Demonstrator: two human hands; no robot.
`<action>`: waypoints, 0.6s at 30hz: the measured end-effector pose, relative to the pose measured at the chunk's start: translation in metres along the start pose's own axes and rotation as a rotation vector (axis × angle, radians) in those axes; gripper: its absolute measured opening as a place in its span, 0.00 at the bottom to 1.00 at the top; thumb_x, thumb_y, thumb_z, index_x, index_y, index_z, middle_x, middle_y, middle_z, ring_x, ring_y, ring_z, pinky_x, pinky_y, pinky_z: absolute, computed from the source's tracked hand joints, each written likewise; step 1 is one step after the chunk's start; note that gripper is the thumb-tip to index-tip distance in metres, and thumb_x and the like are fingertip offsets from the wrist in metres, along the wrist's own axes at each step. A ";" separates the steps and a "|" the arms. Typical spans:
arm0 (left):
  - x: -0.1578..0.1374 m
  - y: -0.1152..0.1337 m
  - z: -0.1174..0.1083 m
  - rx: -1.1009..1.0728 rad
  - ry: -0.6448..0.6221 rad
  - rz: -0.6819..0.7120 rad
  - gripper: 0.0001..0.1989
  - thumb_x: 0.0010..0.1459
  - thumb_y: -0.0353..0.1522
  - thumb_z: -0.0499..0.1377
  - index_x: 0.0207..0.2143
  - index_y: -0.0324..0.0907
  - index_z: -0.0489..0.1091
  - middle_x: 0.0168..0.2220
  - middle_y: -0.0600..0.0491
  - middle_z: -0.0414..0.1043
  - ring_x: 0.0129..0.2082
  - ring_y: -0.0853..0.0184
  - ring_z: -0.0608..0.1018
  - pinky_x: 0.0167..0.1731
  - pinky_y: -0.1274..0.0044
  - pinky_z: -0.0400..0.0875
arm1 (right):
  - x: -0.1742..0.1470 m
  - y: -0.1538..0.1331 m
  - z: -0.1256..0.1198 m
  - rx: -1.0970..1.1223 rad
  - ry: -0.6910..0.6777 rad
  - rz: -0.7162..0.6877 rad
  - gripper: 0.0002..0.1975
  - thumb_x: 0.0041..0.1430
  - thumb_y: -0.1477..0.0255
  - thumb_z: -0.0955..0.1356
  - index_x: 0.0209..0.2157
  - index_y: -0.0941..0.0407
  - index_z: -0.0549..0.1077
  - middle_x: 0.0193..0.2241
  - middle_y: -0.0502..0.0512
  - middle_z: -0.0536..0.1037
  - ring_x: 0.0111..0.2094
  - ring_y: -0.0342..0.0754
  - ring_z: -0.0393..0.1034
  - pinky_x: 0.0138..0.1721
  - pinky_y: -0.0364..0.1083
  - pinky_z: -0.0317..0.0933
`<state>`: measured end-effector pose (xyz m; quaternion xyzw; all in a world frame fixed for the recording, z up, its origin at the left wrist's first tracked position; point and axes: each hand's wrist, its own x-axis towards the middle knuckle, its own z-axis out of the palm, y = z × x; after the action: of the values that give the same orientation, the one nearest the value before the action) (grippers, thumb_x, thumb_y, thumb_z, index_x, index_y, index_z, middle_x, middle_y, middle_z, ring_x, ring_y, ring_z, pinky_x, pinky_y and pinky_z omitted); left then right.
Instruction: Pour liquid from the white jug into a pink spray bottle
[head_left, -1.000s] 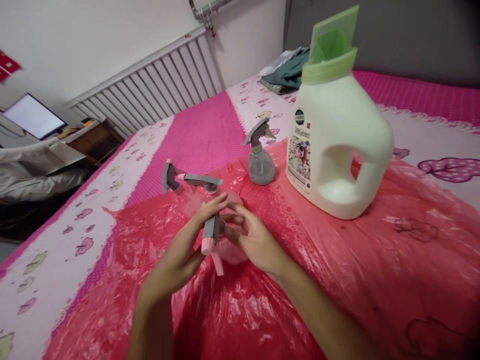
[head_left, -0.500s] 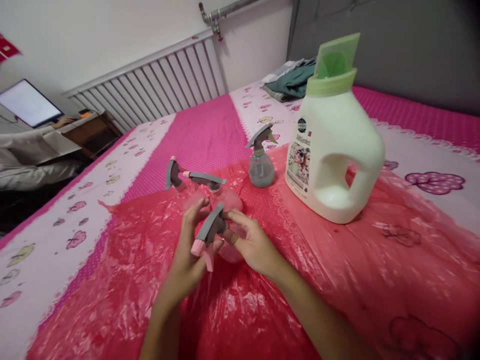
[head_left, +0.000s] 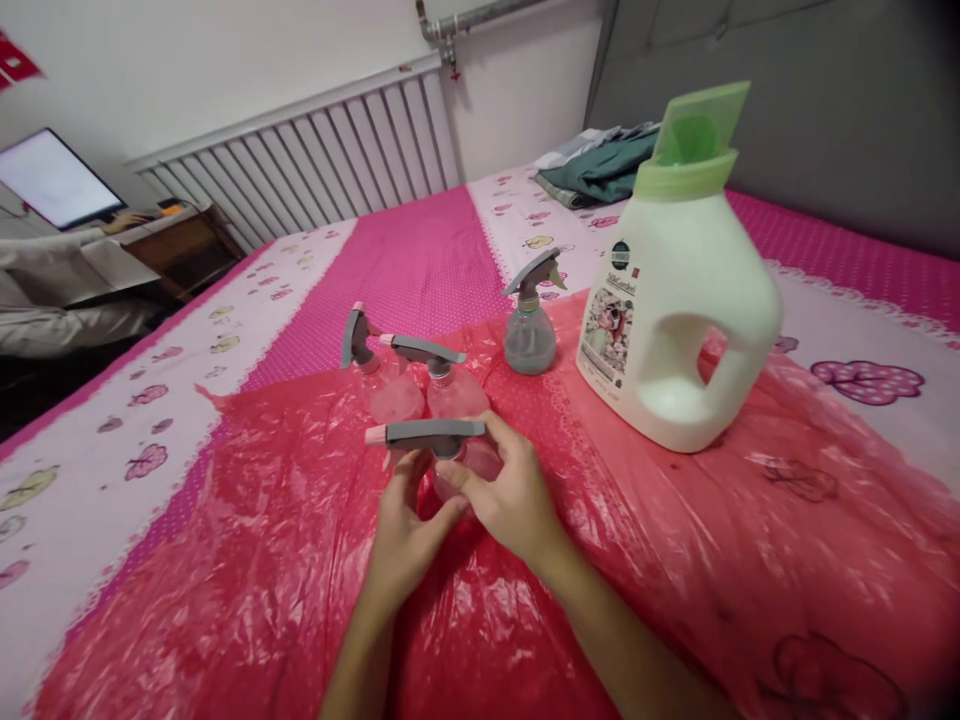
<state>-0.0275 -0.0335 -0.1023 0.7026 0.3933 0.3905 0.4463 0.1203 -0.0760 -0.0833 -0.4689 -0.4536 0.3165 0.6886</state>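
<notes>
Both hands grip one small pink spray bottle [head_left: 480, 464] standing on a red plastic sheet [head_left: 675, 560]. Its grey trigger head [head_left: 427, 433] lies level, with the nozzle pointing left. My left hand [head_left: 409, 530] holds the bottle's near side from below. My right hand [head_left: 506, 490] wraps the bottle's neck just under the head. Two more pink spray bottles [head_left: 390, 385] stand right behind it, touching each other.
A grey spray bottle [head_left: 530, 335] and a big white detergent jug [head_left: 679, 300] with a green cap stand farther back. Folded clothes [head_left: 600, 170] lie at the bed's far end. A radiator [head_left: 300, 170] lines the wall. Another person's arm [head_left: 67, 300] rests at a desk, left.
The bottle's trigger head has turned from tilted down toward me to level, pointing left. My hands shifted slightly right and lower on the bottle.
</notes>
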 end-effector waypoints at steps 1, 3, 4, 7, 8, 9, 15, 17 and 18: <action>0.000 0.000 0.000 -0.009 -0.004 0.013 0.29 0.55 0.36 0.70 0.58 0.46 0.67 0.60 0.44 0.72 0.62 0.52 0.74 0.66 0.56 0.63 | -0.001 -0.001 0.001 -0.001 0.013 0.001 0.09 0.58 0.67 0.73 0.38 0.54 0.72 0.35 0.48 0.77 0.37 0.46 0.73 0.42 0.44 0.65; 0.000 0.001 0.001 -0.012 -0.024 0.030 0.29 0.56 0.35 0.70 0.58 0.46 0.67 0.60 0.44 0.73 0.62 0.53 0.74 0.66 0.58 0.64 | -0.002 -0.001 0.003 0.001 0.037 -0.003 0.09 0.58 0.68 0.73 0.38 0.54 0.72 0.37 0.49 0.77 0.40 0.47 0.74 0.45 0.46 0.65; 0.000 0.002 0.001 -0.006 -0.033 0.034 0.28 0.56 0.35 0.70 0.58 0.46 0.67 0.59 0.44 0.73 0.62 0.53 0.74 0.65 0.59 0.64 | -0.003 0.000 0.004 -0.003 0.049 -0.006 0.09 0.58 0.68 0.73 0.39 0.54 0.72 0.39 0.49 0.78 0.42 0.47 0.74 0.47 0.47 0.66; 0.000 0.006 0.001 0.023 -0.027 0.043 0.27 0.56 0.35 0.70 0.56 0.45 0.68 0.57 0.45 0.74 0.60 0.53 0.76 0.63 0.61 0.67 | -0.004 0.001 0.007 -0.028 0.093 -0.030 0.10 0.56 0.69 0.74 0.39 0.53 0.72 0.40 0.49 0.77 0.45 0.47 0.73 0.50 0.48 0.65; 0.000 0.007 0.001 0.033 -0.021 0.050 0.26 0.56 0.35 0.70 0.56 0.45 0.68 0.57 0.45 0.75 0.59 0.54 0.76 0.62 0.62 0.68 | -0.004 0.002 0.008 -0.030 0.110 -0.043 0.11 0.56 0.70 0.74 0.39 0.53 0.71 0.40 0.49 0.77 0.45 0.47 0.73 0.50 0.48 0.65; 0.000 0.008 0.002 0.039 -0.017 0.060 0.26 0.56 0.35 0.70 0.56 0.46 0.69 0.56 0.46 0.75 0.58 0.54 0.77 0.61 0.63 0.69 | -0.004 0.003 0.009 -0.031 0.129 -0.060 0.12 0.56 0.70 0.75 0.39 0.54 0.71 0.40 0.49 0.76 0.44 0.46 0.73 0.50 0.48 0.66; -0.001 0.012 0.003 0.051 -0.032 0.114 0.24 0.58 0.33 0.68 0.56 0.49 0.69 0.54 0.49 0.75 0.56 0.57 0.78 0.58 0.66 0.71 | -0.006 0.012 0.020 -0.102 0.263 -0.142 0.15 0.57 0.70 0.76 0.41 0.54 0.70 0.42 0.50 0.76 0.44 0.45 0.73 0.49 0.47 0.67; -0.002 0.011 0.002 0.057 -0.032 0.110 0.23 0.58 0.33 0.68 0.55 0.49 0.69 0.54 0.49 0.75 0.55 0.57 0.78 0.58 0.65 0.71 | -0.008 0.013 0.022 -0.115 0.280 -0.166 0.15 0.58 0.71 0.76 0.42 0.53 0.69 0.45 0.50 0.75 0.47 0.46 0.73 0.51 0.49 0.68; -0.002 0.011 0.002 0.061 -0.032 0.106 0.23 0.58 0.34 0.67 0.55 0.49 0.69 0.54 0.49 0.75 0.55 0.57 0.78 0.58 0.65 0.71 | -0.009 0.013 0.022 -0.108 0.269 -0.186 0.15 0.58 0.71 0.76 0.42 0.53 0.69 0.47 0.51 0.75 0.49 0.47 0.73 0.53 0.49 0.67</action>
<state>-0.0244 -0.0387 -0.0932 0.7418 0.3602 0.3901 0.4097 0.0964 -0.0707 -0.0954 -0.4994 -0.4149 0.1611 0.7433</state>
